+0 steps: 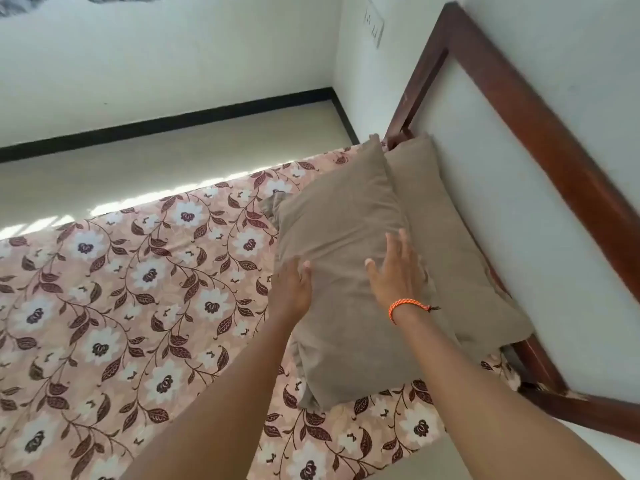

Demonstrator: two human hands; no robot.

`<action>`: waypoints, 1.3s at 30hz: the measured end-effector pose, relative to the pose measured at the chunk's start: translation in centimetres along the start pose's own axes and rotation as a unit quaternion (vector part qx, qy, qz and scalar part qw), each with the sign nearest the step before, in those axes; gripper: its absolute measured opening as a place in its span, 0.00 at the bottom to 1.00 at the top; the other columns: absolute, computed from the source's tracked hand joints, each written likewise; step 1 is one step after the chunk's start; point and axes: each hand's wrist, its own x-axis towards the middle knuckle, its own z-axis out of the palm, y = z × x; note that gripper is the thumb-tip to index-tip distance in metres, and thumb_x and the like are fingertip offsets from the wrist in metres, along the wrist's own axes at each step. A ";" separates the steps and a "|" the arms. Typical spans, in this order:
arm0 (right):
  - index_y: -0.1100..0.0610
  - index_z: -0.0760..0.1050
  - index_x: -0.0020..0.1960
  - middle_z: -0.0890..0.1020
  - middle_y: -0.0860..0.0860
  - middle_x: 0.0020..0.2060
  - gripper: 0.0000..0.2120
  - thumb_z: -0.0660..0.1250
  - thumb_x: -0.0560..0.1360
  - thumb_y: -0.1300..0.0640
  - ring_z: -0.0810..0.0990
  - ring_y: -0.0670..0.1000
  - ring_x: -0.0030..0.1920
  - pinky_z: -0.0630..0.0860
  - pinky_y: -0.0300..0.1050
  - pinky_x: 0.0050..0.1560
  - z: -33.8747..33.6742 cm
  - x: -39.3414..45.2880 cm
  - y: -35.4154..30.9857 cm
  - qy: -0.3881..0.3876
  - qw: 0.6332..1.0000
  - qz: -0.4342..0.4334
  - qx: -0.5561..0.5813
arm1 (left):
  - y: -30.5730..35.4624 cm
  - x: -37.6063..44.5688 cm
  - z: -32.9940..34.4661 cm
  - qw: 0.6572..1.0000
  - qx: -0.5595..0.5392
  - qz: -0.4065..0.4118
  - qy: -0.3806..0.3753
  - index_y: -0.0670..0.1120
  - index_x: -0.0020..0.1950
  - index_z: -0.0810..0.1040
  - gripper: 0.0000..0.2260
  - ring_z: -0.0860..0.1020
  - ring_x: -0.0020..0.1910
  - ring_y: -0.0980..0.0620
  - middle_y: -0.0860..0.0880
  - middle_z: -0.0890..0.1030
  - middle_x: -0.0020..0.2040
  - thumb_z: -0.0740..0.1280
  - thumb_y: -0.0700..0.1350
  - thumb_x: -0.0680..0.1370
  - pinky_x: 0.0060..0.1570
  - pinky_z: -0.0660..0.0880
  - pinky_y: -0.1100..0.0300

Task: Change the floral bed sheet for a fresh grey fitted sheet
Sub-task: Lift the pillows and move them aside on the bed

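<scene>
The pink floral bed sheet (138, 289) covers the mattress. Two brown pillows lie at the head end: the upper pillow (339, 220) partly overlaps the lower pillow (450, 244), which lies against the headboard. My left hand (294, 289) touches the upper pillow's left edge, fingers loosely bent. My right hand (394, 268), with an orange band at the wrist, hovers at or on the pillow's right side with fingers spread and straight. No grey fitted sheet is in view.
A dark wooden headboard frame (540, 140) with a white panel stands at the right. Pale floor (173, 161) runs along the far side of the bed, up to a white wall with a black skirting (166, 123). A switch plate (374, 22) sits on the wall.
</scene>
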 end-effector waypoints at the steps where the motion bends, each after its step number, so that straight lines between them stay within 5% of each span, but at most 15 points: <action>1: 0.54 0.58 0.82 0.53 0.56 0.84 0.36 0.68 0.80 0.44 0.59 0.58 0.81 0.60 0.58 0.77 1.2 1.1 0.4 0.008 1.000 0.005 -0.001 | -0.4 0.8 0.9 0.999 -0.043 -0.025 0.017 0.50 0.74 0.73 0.26 0.73 0.72 0.40 0.47 0.78 0.70 0.50 0.62 0.84 0.69 0.69 0.43; 5: 0.49 0.46 0.84 0.49 0.56 0.84 0.46 0.69 0.78 0.39 0.54 0.59 0.83 0.59 0.68 0.78 4.9 4.0 1.6 -0.004 0.998 0.066 0.007 | -2.5 3.3 4.1 0.970 -0.192 -0.149 0.031 0.48 0.82 0.66 0.23 0.73 0.72 0.45 0.47 0.74 0.74 0.54 0.54 0.88 0.71 0.68 0.51; 9: 0.46 0.39 0.84 0.50 0.58 0.84 0.50 0.66 0.76 0.32 0.54 0.60 0.83 0.60 0.67 0.77 7.6 5.3 4.0 0.007 0.998 0.066 0.019 | -5.7 4.9 7.2 0.930 -0.236 -0.271 0.071 0.45 0.82 0.63 0.27 0.70 0.76 0.39 0.43 0.71 0.78 0.59 0.56 0.86 0.76 0.67 0.43; 12: 0.50 0.43 0.84 0.62 0.61 0.80 0.53 0.66 0.73 0.28 0.65 0.62 0.78 0.68 0.65 0.72 8.3 5.4 5.0 0.044 0.996 0.071 0.010 | -6.9 4.9 8.7 0.883 -0.328 -0.332 0.042 0.46 0.85 0.58 0.34 0.65 0.80 0.40 0.44 0.66 0.82 0.60 0.63 0.85 0.80 0.61 0.44; 15: 0.56 0.52 0.82 0.78 0.62 0.65 0.58 0.66 0.67 0.22 0.78 0.65 0.63 0.73 0.63 0.59 7.8 4.9 4.8 0.096 0.987 0.124 -0.027 | -6.8 4.2 8.9 0.841 -0.427 -0.332 -0.025 0.52 0.82 0.68 0.44 0.70 0.76 0.46 0.49 0.73 0.78 0.62 0.78 0.73 0.79 0.63 0.42; 20: 0.60 0.67 0.70 0.81 0.60 0.58 0.49 0.69 0.67 0.22 0.80 0.65 0.57 0.77 0.61 0.52 6.2 3.6 3.3 0.111 0.986 0.116 0.038 | -5.7 2.4 6.6 0.859 -0.419 -0.295 0.019 0.52 0.79 0.70 0.42 0.74 0.72 0.47 0.52 0.76 0.74 0.65 0.77 0.73 0.76 0.68 0.44; 28: 0.57 0.70 0.65 0.79 0.54 0.57 0.42 0.74 0.67 0.26 0.80 0.60 0.55 0.77 0.53 0.47 7.1 -4.4 -4.7 0.133 0.975 0.081 0.160 | -9.0 -4.2 -2.8 0.896 -0.353 -0.243 0.120 0.50 0.82 0.65 0.33 0.72 0.75 0.45 0.50 0.72 0.77 0.60 0.67 0.82 0.74 0.69 0.47; 32: 0.57 0.69 0.67 0.79 0.54 0.60 0.44 0.71 0.68 0.24 0.79 0.60 0.60 0.78 0.54 0.51 9.7 -10.3 -10.6 0.125 0.972 0.077 0.182 | -13.5 -7.8 -9.7 0.904 -0.324 -0.223 0.168 0.49 0.76 0.72 0.23 0.75 0.68 0.47 0.56 0.76 0.63 0.64 0.58 0.84 0.61 0.69 0.53; 35: 0.57 0.68 0.68 0.80 0.56 0.62 0.44 0.70 0.69 0.24 0.80 0.62 0.60 0.79 0.57 0.52 11.9 -15.0 -15.9 0.116 0.973 0.091 0.180 | -17.8 -10.8 -15.4 0.921 -0.279 -0.190 0.194 0.52 0.59 0.73 0.08 0.79 0.56 0.54 0.61 0.77 0.51 0.66 0.53 0.82 0.54 0.70 0.54; 39: 0.59 0.68 0.70 0.79 0.57 0.63 0.43 0.70 0.70 0.26 0.80 0.62 0.62 0.79 0.58 0.55 15.3 -21.9 -23.8 0.088 0.972 0.074 0.206 | -24.8 -14.9 -23.2 0.927 -0.242 -0.167 0.233 0.52 0.58 0.80 0.11 0.80 0.48 0.51 0.55 0.82 0.47 0.67 0.53 0.78 0.46 0.75 0.52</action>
